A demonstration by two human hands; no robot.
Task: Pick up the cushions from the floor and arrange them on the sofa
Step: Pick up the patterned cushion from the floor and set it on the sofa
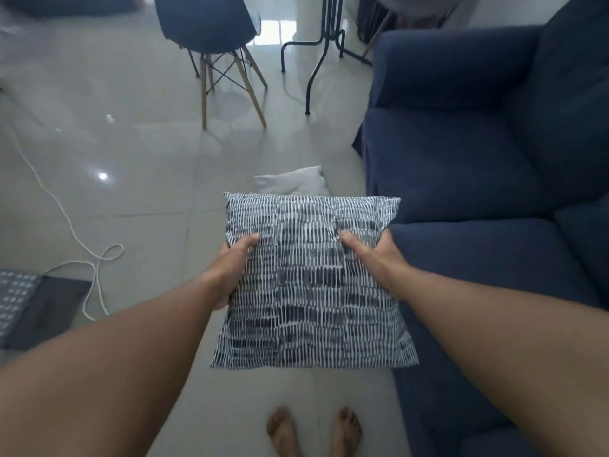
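I hold a square cushion (311, 285) with a white and dark blue dash pattern in front of me, above the floor. My left hand (232, 265) grips its left edge, thumb on top. My right hand (375, 255) grips its right edge the same way. A white cushion (296, 181) lies on the floor just beyond it, partly hidden by the patterned one. The dark blue sofa (478, 166) stands to the right, its seat bare. Another patterned cushion (14, 298) lies at the left edge on a dark mat.
A blue chair with wooden legs (211, 34) and a black metal table base (316, 51) stand on the glossy tiled floor ahead. A white cord (82, 245) loops across the floor at the left. My bare feet (313, 430) are below.
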